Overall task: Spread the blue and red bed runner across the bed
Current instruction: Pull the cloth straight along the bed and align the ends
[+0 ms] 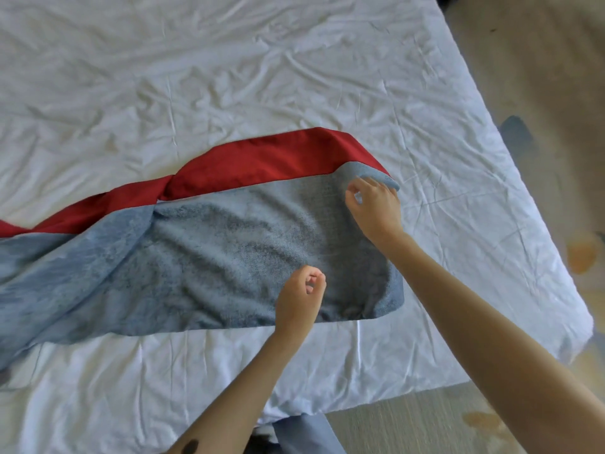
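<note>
Left hand (302, 298) loosely curled, empty, above bed runner (212, 250); right hand (373, 208) pinches folded far corner. Mid-spread, bunched; next pull toward bed (474, 198) right edge.

A patterned carpet (540, 60) in tan runs past the far right side of the white sheet (229, 77), with a dark blue blotch (515, 132) and an orange one (581, 255). Nearer, grey wood-grain flooring (409, 424) meets the sheet's hanging edge.
</note>
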Available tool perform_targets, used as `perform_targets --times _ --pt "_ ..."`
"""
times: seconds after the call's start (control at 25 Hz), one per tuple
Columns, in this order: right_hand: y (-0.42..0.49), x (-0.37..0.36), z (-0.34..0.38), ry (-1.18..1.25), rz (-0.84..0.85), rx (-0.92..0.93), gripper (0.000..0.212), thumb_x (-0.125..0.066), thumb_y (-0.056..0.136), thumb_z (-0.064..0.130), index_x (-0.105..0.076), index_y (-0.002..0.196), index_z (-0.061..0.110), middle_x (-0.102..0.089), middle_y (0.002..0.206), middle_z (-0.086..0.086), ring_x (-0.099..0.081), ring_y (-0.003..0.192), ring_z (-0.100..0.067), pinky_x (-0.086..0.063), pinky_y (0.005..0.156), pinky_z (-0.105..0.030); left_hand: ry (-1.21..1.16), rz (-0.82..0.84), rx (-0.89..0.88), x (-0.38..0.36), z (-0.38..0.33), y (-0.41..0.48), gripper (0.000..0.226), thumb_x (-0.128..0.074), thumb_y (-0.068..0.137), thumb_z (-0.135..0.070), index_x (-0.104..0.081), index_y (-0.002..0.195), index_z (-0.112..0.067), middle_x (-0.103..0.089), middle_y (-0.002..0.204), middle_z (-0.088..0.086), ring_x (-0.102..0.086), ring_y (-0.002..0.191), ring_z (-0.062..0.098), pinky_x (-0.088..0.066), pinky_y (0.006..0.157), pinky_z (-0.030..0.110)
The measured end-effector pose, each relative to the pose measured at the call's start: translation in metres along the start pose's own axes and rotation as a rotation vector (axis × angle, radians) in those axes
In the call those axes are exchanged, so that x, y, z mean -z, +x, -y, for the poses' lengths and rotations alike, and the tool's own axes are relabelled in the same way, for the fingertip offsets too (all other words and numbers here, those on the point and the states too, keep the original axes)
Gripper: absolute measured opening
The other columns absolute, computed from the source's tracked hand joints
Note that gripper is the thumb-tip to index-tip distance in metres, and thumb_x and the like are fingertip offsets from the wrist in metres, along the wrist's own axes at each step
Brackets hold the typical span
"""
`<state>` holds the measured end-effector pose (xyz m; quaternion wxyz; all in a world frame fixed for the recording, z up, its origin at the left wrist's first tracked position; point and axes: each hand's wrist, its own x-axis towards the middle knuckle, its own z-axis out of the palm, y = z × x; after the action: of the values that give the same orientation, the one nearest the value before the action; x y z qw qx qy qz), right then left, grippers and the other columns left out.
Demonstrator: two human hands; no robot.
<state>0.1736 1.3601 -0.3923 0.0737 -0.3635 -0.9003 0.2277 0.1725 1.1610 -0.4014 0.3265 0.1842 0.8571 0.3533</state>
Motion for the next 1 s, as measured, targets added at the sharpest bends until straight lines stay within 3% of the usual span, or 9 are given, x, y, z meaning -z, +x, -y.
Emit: perform_targets --times 0.24,0.44,0.64,1.0 --pt "-0.05 0.045 -0.019 -0.065 0.023 0.101 0.027 -0.045 0.094 0.021 -0.065 0.11 0.012 -0.068 0.113 -0.007 -0.059 0.103 -0.028 -0.036 0.095 -0.039 -0.052 -0.073 0.048 -0.011 0.005 -0.063 0.015 -0.048 0.093 -0.027 -0.062 0.092 -0.02 -0.058 0.084 -0.009 -0.054 0.076 0.006 -0.042 0.061 0.015" --pt "-0.09 0.083 -0.059 -0.18 0.079 0.238 0.025 -0.049 0.093 0.023 -0.064 0.111 0.013 -0.066 0.116 -0.009 -0.057 0.106 -0.032 -0.036 0.093 -0.041 -0.113 -0.204 0.107 -0.057 0.011 -0.116 0.017 -0.049 0.092 -0.027 -0.063 0.095 -0.018 -0.063 0.089 -0.004 -0.058 0.085 0.014 -0.042 0.072 0.024" --pt "-0.118 0.108 -0.108 -0.283 0.17 0.333 0.024 -0.049 0.093 0.023 -0.063 0.11 0.013 -0.065 0.117 -0.008 -0.056 0.108 -0.03 -0.035 0.094 -0.041 -0.163 -0.279 0.212 -0.107 0.012 -0.157 0.017 -0.05 0.092 -0.025 -0.063 0.096 -0.014 -0.067 0.099 0.001 -0.055 0.085 0.013 -0.045 0.076 0.028" --pt "-0.064 0.135 -0.167 -0.305 0.288 0.528 0.025 -0.049 0.093 0.024 -0.062 0.111 0.013 -0.066 0.116 -0.008 -0.057 0.106 -0.029 -0.035 0.095 -0.039 -0.207 -0.456 0.367 -0.168 -0.035 -0.155 0.022 -0.048 0.093 -0.026 -0.061 0.104 -0.012 -0.068 0.108 0.007 -0.06 0.092 0.019 -0.047 0.08 0.03"
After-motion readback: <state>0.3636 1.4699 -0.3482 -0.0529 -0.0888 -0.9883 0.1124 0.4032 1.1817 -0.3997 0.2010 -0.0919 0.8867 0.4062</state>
